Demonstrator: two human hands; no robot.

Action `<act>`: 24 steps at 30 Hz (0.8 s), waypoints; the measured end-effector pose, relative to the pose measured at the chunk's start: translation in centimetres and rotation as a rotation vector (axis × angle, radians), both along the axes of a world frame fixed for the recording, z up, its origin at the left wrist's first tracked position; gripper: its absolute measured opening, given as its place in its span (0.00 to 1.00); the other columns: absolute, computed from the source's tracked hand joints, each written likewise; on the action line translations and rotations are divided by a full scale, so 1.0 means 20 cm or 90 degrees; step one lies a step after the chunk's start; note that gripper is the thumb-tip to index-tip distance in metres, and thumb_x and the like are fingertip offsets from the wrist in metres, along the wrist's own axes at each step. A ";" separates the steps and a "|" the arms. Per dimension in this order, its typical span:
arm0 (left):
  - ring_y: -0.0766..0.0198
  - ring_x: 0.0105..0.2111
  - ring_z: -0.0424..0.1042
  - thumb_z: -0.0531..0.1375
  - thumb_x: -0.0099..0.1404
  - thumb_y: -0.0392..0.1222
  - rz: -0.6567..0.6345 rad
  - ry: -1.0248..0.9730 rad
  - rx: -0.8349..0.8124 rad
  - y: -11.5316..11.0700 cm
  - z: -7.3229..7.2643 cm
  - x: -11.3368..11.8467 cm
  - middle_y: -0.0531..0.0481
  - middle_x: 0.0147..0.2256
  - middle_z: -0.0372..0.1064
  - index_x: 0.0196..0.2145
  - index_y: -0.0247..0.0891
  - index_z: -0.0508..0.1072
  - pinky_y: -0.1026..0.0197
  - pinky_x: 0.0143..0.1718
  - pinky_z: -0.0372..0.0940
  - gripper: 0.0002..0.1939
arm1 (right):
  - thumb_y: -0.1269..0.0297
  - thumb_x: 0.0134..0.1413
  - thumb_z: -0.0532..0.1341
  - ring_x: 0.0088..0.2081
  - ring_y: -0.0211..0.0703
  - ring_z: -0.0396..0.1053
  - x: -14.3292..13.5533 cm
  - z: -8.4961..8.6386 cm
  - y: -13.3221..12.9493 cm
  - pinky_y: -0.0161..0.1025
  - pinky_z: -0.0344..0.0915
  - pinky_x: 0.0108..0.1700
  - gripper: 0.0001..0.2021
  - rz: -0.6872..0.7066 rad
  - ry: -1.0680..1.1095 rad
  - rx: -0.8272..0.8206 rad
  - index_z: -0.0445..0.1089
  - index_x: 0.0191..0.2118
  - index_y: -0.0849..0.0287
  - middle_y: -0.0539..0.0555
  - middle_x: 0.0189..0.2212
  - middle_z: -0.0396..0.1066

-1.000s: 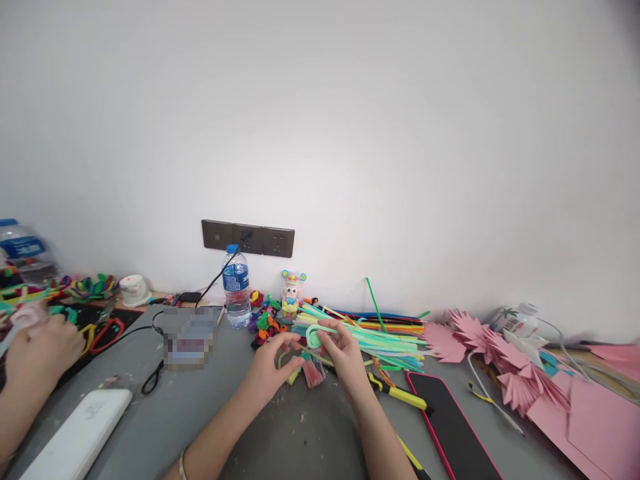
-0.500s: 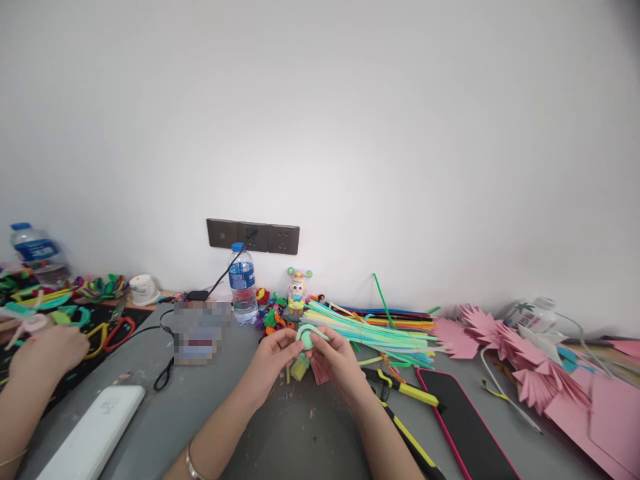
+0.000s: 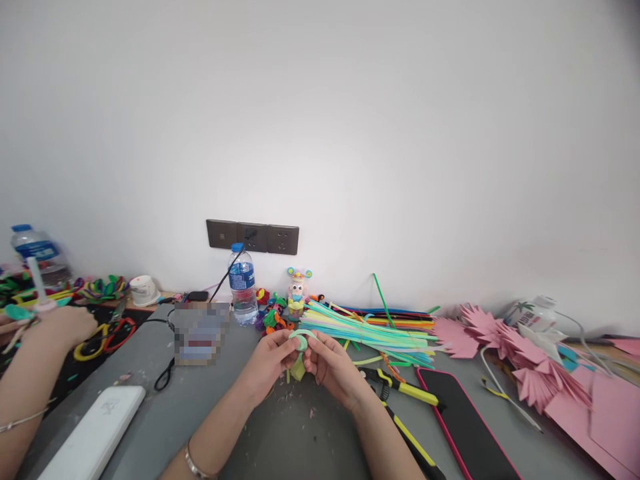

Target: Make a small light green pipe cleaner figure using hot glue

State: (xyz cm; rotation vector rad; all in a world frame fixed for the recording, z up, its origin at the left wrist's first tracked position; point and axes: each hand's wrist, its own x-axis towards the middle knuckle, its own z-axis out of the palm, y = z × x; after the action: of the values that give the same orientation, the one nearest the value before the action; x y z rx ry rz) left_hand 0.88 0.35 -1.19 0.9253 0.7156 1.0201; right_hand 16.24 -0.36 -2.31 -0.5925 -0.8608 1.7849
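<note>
A white wall point(image 3: 320, 133) backs a grey worktop point(image 3: 300, 447). On the worktop lies a bundle of pastel pipe cleaners point(image 3: 370, 335); to its front right, a dark phone point(image 3: 467, 427) in a red case. The person's left hand point(image 3: 265, 365) pinches one side of a pale green coil point(image 3: 301, 342), the right hand point(image 3: 337, 373) pinching the other; the coil sits between both sets of fingertips, near the bundle's left end.

Soft, fuzzy pile on the pale green strip point(image 3: 301, 343) here, a velvety nap running along the bundled stems point(image 3: 367, 335), and there's a bright metal gleam off the bracelet point(image 3: 193, 465)! Matt grey table point(image 3: 295, 440), clear glossy plastic on the water bottle point(image 3: 243, 293), smooth glassy finish on the phone point(image 3: 465, 420), crisp matt paper in the pink fans point(image 3: 533, 387)
</note>
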 end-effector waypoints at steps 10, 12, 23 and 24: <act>0.74 0.21 0.59 0.69 0.52 0.51 -0.026 0.043 0.003 -0.01 0.06 0.01 0.53 0.23 0.66 0.29 0.33 0.74 0.69 0.22 0.51 0.17 | 0.52 0.52 0.65 0.18 0.30 0.59 -0.01 0.03 -0.02 0.27 0.44 0.14 0.16 -0.031 -0.173 0.084 0.62 0.29 0.59 0.45 0.18 0.62; 0.74 0.20 0.59 0.69 0.52 0.50 -0.020 0.043 0.000 -0.02 0.05 0.01 0.53 0.22 0.66 0.29 0.33 0.75 0.69 0.22 0.51 0.17 | 0.52 0.52 0.64 0.17 0.31 0.57 -0.01 0.03 -0.02 0.27 0.44 0.14 0.15 -0.045 -0.183 0.099 0.62 0.31 0.58 0.44 0.17 0.62; 0.66 0.27 0.67 0.71 0.49 0.46 -0.060 0.003 -0.013 -0.03 0.03 0.01 0.48 0.25 0.70 0.30 0.33 0.76 0.65 0.26 0.59 0.15 | 0.56 0.52 0.64 0.22 0.33 0.59 0.01 0.01 -0.01 0.31 0.57 0.24 0.11 -0.141 -0.150 0.185 0.66 0.29 0.58 0.47 0.23 0.62; 0.66 0.27 0.67 0.71 0.49 0.46 -0.059 -0.006 -0.015 -0.03 0.03 0.01 0.49 0.25 0.70 0.29 0.33 0.76 0.65 0.26 0.60 0.14 | 0.56 0.52 0.64 0.24 0.34 0.60 0.02 0.02 -0.01 0.32 0.59 0.27 0.11 -0.144 -0.156 0.206 0.66 0.29 0.58 0.48 0.25 0.63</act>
State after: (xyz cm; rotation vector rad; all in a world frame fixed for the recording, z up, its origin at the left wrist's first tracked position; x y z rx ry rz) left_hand 1.15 -0.20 -0.64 0.9239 0.6698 0.9317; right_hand 16.62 -0.64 -1.94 -0.6734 -1.1728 1.3516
